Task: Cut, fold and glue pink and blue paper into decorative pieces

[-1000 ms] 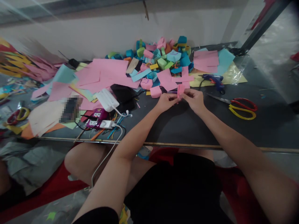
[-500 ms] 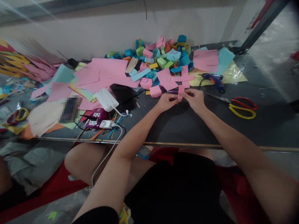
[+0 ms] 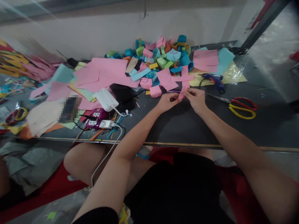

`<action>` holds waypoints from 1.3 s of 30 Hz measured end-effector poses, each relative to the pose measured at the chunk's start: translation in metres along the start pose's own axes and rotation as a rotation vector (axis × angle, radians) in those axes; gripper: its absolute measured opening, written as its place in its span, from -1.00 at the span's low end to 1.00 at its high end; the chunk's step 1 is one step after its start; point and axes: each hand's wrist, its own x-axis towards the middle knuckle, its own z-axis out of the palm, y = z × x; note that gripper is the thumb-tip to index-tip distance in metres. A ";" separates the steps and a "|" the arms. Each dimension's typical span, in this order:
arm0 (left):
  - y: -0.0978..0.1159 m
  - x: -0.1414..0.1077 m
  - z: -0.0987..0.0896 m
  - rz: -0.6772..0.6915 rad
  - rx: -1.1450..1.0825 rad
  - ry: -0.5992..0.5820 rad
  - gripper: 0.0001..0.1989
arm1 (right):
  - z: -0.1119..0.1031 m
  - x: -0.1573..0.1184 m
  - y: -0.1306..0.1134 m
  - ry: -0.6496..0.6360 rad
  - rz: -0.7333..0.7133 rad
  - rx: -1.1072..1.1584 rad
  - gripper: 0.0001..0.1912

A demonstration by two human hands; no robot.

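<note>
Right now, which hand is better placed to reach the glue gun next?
Probably the right hand: it's nearer the glue gun than the left hand, though both hold a pink strip.

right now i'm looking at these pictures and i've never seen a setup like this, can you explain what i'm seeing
There is no machine here, just two bare hands. Every picture comes from one camera worn on the head, looking forward and down. The left hand and right hand meet at a narrow pink paper strip, pinched between their fingers. On the dark table, a heap of small colourful paper pieces lies beyond the hands. To the right are a blue glue gun and scissors with red and yellow handles. To the left are large pink sheets and a purple power socket.
</note>
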 end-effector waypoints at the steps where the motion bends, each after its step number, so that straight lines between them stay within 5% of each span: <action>1: -0.002 0.000 0.001 0.016 -0.043 0.034 -0.67 | 0.000 0.000 0.000 0.003 -0.004 0.002 -0.42; 4: -0.009 0.002 0.002 0.076 -0.119 0.109 -0.58 | -0.001 0.000 0.000 0.032 -0.017 0.000 -0.44; 12: -0.010 0.002 0.002 0.105 -0.032 0.123 -0.74 | -0.001 0.002 0.002 0.140 0.004 0.038 -0.41; 21: 0.009 -0.004 0.010 0.147 0.234 0.347 -0.86 | 0.002 0.000 0.009 0.202 0.110 0.130 -0.47; 27: 0.013 -0.006 0.019 0.139 0.257 0.362 -0.86 | 0.002 -0.002 0.015 0.205 0.176 0.197 -0.45; 39: 0.021 -0.008 0.023 0.122 0.240 0.292 -0.83 | 0.004 -0.002 0.009 0.207 0.055 0.143 -0.44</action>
